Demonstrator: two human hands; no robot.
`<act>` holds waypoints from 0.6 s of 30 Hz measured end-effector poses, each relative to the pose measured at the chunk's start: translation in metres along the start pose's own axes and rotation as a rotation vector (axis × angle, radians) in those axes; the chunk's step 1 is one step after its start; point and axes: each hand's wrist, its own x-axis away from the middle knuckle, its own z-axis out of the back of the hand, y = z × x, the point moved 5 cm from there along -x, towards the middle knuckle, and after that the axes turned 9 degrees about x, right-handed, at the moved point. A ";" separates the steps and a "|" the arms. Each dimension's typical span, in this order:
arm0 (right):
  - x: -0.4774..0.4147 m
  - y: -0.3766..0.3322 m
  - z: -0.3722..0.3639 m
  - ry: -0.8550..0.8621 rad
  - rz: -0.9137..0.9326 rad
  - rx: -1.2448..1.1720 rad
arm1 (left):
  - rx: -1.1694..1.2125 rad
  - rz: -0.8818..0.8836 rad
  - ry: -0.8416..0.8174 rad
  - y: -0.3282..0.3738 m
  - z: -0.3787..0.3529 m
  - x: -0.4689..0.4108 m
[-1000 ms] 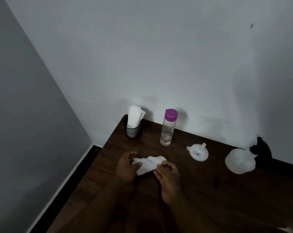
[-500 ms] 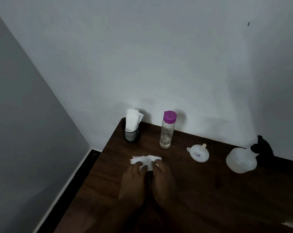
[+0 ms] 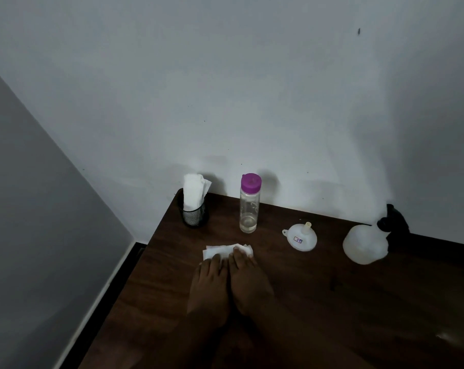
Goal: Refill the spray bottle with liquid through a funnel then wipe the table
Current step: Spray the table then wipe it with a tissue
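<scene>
From the head camera, a dark wooden desk (image 3: 332,302) sits in a corner against a pale wall. Both hands lie side by side, palms down, at the middle of it. The left hand (image 3: 209,286) and right hand (image 3: 252,283) have their fingers (image 3: 239,255) straight and close together, tips pressed flat on a white paper napkin (image 3: 220,250) spread on the wood. Beyond the napkin a clear bottle (image 3: 249,206) with a purple cap stands upright, a little liquid at its bottom. To its left a black mesh cup (image 3: 195,215) holds more folded napkins (image 3: 195,190). To its right a white funnel (image 3: 301,237) rests upside down, spout up. Farther right, near the wall, is the translucent spray bottle (image 3: 364,245) with its black trigger head, well apart from both hands.
</scene>
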 end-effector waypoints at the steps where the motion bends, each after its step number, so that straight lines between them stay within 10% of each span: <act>1: 0.003 0.005 -0.003 -0.029 -0.009 0.001 | 0.037 -0.015 -0.015 0.003 -0.004 -0.004; 18: 0.001 -0.010 -0.026 -0.068 -0.419 -0.346 | -0.049 -0.326 -0.158 -0.012 0.004 -0.022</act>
